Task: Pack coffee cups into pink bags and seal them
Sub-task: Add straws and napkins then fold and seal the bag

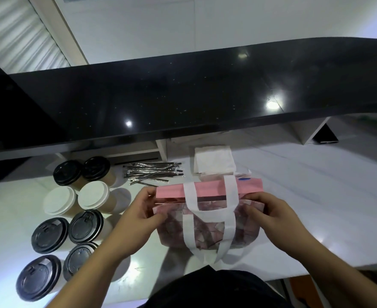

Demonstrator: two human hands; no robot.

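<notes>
A pink bag (pixel 207 227) with white strap handles stands on the white counter in front of me, its pink top flap (pixel 205 189) folded over. My left hand (pixel 142 210) pinches the bag's upper left corner. My right hand (pixel 265 211) pinches the upper right corner. The bag's front is see-through and its contents look pinkish and blurred. To the left stand several paper coffee cups (pixel 85 226): most have black lids, and two have white lids (pixel 93 195).
A bundle of wrapped straws (pixel 153 173) lies behind the cups. White napkins (pixel 214 162) are stacked behind the bag. A raised black glossy ledge (pixel 183 96) runs across the back. The white counter's (pixel 316 196) near edge is by my body.
</notes>
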